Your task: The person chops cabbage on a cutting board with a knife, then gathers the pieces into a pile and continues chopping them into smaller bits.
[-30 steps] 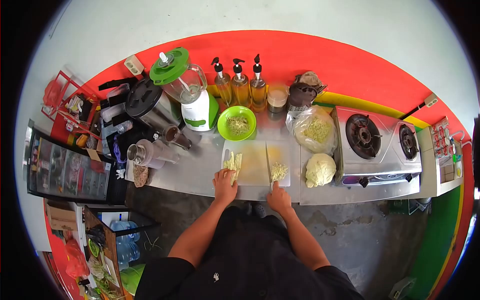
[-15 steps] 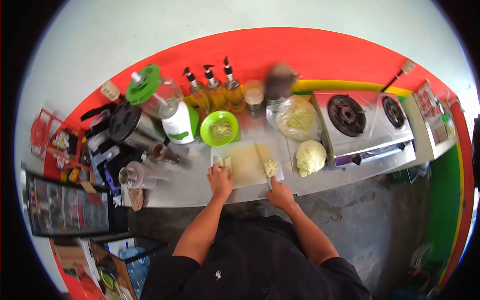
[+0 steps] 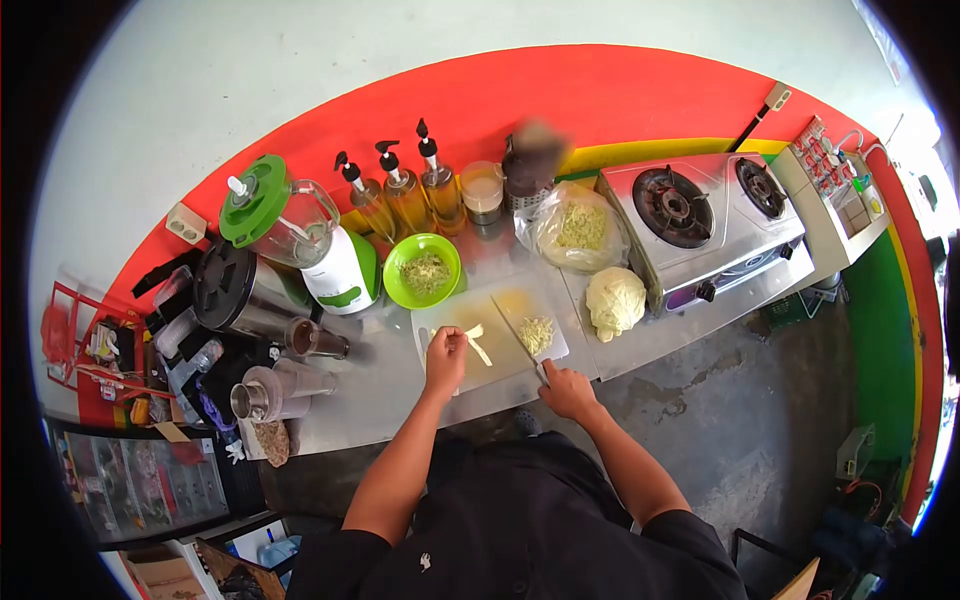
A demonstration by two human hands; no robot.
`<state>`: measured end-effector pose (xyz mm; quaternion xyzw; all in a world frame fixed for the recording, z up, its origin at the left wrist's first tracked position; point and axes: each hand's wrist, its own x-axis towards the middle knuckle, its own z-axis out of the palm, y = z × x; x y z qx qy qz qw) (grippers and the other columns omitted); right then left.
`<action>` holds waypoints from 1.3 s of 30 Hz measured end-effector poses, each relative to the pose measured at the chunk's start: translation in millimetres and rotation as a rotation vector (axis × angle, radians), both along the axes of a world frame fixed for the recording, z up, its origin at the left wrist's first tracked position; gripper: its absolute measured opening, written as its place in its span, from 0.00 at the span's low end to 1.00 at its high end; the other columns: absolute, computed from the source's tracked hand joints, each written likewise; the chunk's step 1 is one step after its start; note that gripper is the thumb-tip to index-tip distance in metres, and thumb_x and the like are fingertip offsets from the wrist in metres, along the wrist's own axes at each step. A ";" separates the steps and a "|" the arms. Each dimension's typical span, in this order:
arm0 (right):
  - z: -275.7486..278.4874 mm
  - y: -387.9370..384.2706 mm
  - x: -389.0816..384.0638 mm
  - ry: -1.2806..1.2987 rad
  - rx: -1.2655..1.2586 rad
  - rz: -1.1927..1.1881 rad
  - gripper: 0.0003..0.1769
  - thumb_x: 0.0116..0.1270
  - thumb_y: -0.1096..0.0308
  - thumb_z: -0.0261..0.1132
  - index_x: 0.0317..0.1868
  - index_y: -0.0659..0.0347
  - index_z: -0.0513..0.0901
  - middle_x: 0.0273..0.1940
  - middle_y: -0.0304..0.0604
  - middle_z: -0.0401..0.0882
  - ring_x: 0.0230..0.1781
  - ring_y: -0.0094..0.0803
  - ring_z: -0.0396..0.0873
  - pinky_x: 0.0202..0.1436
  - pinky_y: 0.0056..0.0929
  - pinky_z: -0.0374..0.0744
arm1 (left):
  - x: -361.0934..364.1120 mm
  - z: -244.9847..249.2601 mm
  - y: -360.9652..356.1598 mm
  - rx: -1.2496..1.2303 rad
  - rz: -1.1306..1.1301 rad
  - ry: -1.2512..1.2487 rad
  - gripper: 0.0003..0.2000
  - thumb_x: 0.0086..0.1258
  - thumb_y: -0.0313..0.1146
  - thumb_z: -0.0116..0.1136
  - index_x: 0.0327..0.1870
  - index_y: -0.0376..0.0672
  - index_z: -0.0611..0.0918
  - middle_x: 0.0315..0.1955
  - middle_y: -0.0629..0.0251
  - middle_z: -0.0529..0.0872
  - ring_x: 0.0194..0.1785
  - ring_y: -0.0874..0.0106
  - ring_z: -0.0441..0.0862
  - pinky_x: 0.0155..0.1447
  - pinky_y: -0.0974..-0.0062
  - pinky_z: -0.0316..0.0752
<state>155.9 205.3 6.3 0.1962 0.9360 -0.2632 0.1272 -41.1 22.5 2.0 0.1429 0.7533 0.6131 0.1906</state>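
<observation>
My right hand (image 3: pixel 568 392) is wrapped round the handle of a knife (image 3: pixel 515 330), its blade lying slantwise over the white cutting board (image 3: pixel 432 318). To the right of the blade sits a pile of finely chopped cabbage (image 3: pixel 537 334). My left hand (image 3: pixel 446 358), over the left part of the board, has its fingers pinched on a pale cabbage strip (image 3: pixel 481 350); the fingertips partly hide the grip. Behind the board stands a green bowl (image 3: pixel 391 288) holding chopped greens. A cabbage head (image 3: pixel 615 303) rests on the counter to the right of the board.
A clear bag of shredded cabbage (image 3: pixel 580 226) lies beside the two-burner stove (image 3: pixel 720 220). Pump bottles (image 3: pixel 405 200) line the red wall. At left are a blender (image 3: pixel 345 270), a steel container with a black lid (image 3: pixel 228 285) and several cups.
The left hand has lifted and its fingers have drawn together at the cabbage strip. The knife stays in the right hand beside the chopped pile. The whole view has tilted.
</observation>
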 end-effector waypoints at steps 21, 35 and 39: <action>7.6 11.0 6.4 0.076 -0.082 -0.089 0.25 0.63 0.61 0.63 0.59 0.59 0.72 0.36 0.65 0.84 0.38 0.67 0.83 0.46 0.63 0.78 | 38.1 19.2 22.0 0.375 -0.151 -0.834 0.05 0.76 0.29 0.51 0.46 0.40 0.79 0.33 0.63 0.84 0.32 0.73 0.81 0.37 0.78 0.74; 1.3 -4.6 4.8 0.146 -0.186 -0.036 0.28 0.63 0.62 0.63 0.62 0.61 0.69 0.35 0.67 0.84 0.37 0.69 0.82 0.46 0.64 0.78 | 55.0 23.1 4.1 -0.491 -0.184 0.574 0.19 0.63 0.21 0.61 0.57 0.44 0.83 0.56 0.56 0.80 0.64 0.55 0.74 0.68 0.57 0.70; 1.5 -11.7 -0.1 0.134 -0.170 -0.034 0.26 0.63 0.63 0.62 0.60 0.64 0.69 0.34 0.68 0.83 0.37 0.69 0.82 0.46 0.65 0.78 | 62.8 10.3 4.2 -0.482 -0.296 0.683 0.19 0.62 0.22 0.61 0.56 0.43 0.83 0.58 0.58 0.79 0.65 0.56 0.74 0.67 0.58 0.70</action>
